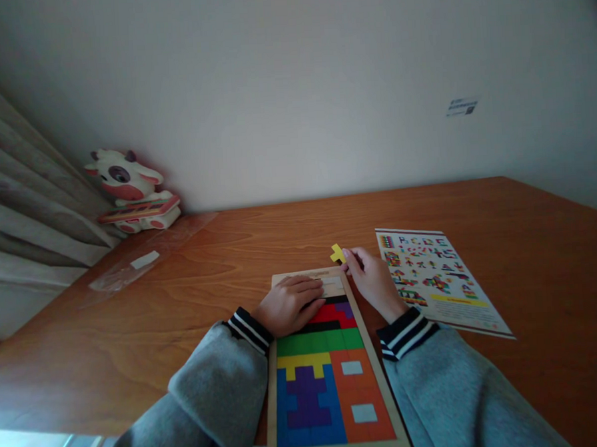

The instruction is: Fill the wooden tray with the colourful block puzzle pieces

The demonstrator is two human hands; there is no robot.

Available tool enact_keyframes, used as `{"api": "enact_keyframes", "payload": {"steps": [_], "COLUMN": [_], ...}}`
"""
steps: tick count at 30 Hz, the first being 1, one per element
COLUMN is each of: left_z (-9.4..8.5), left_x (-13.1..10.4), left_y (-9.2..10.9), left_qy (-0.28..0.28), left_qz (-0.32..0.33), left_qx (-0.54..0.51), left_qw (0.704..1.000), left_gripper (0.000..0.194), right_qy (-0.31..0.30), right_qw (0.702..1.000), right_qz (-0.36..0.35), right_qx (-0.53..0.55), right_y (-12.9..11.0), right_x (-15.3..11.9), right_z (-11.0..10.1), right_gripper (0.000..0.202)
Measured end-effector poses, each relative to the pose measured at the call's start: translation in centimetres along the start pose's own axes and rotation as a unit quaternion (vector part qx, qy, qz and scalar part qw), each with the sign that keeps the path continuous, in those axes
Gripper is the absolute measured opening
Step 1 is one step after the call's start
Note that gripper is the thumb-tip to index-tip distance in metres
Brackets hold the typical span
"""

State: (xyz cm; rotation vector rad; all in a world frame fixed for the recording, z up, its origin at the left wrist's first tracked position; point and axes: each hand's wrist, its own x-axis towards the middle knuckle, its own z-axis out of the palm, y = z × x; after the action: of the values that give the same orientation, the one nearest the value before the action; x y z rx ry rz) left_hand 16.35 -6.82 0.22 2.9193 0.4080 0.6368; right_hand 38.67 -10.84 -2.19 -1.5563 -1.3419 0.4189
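A wooden puzzle board (pixel 400 423) lies lengthwise in front of me, filled with coloured block pieces in blue, purple, orange, green, yellow, red and black. Across its upper left part my left hand (pixel 293 305) rests flat, fingers stretched over the pieces and hiding some of them. Pale bare board shows near the top, by the fingertips. Just beyond the board's top right corner, my right hand (pixel 371 280) pinches a small yellow puzzle piece (pixel 337 254) between thumb and fingers. Light grey squares show within the orange area.
A printed pattern sheet (pixel 441 276) lies right of the board, partly behind my right wrist. At the back left sits a cow-shaped toy (pixel 137 192) with a keyboard. Near it lies a clear plastic wrapper (pixel 126 276). A curtain (pixel 21 191) hangs at left; a wall stands behind the table.
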Motion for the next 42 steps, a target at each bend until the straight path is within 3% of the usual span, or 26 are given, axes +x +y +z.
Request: {"api": "enact_keyframes", "payload": {"steps": [5, 13, 23, 30, 37, 42], "left_z": [0.1, 0.2, -0.1, 0.3, 0.2, 0.1], "left_x": [-0.3, -0.6, -0.5, -0.7, -0.6, -0.5], "left_y": [-0.2, -0.2, 0.3, 0.3, 0.5, 0.6], "left_qy": [-0.011, -0.02, -0.025, -0.016, -0.03, -0.033], "left_qz": [-0.007, -0.025, -0.112, -0.144, -0.149, -0.153], "left_qx": [-0.008, -0.003, 0.043, 0.037, 0.04, 0.037], "left_qw": [1.0, 0.999, 0.992, 0.989, 0.988, 0.987], "left_gripper": [0.029, 0.029, 0.037, 0.038, 0.039, 0.039], "right_qy": [0.023, 0.07, 0.028, -0.124, -0.132, -0.121], "right_qw": [0.999, 0.996, 0.984, 0.97, 0.96, 0.947], "right_qz": [-0.007, -0.02, -0.056, -0.154, -0.166, -0.212], "right_qx": [0.033, -0.049, -0.167, -0.144, -0.185, -0.211], "right_y": [0.3, 1.8, 3.2, 1.2, 0.4, 0.0], "right_x": [0.1, 0.8, 0.9, 0.1, -0.1, 0.0], "right_z": [-0.1, -1.0, -2.2, -1.6, -0.3, -0.4], "right_gripper": [0.044, 0.032, 0.021, 0.027, 0.024, 0.024]}}
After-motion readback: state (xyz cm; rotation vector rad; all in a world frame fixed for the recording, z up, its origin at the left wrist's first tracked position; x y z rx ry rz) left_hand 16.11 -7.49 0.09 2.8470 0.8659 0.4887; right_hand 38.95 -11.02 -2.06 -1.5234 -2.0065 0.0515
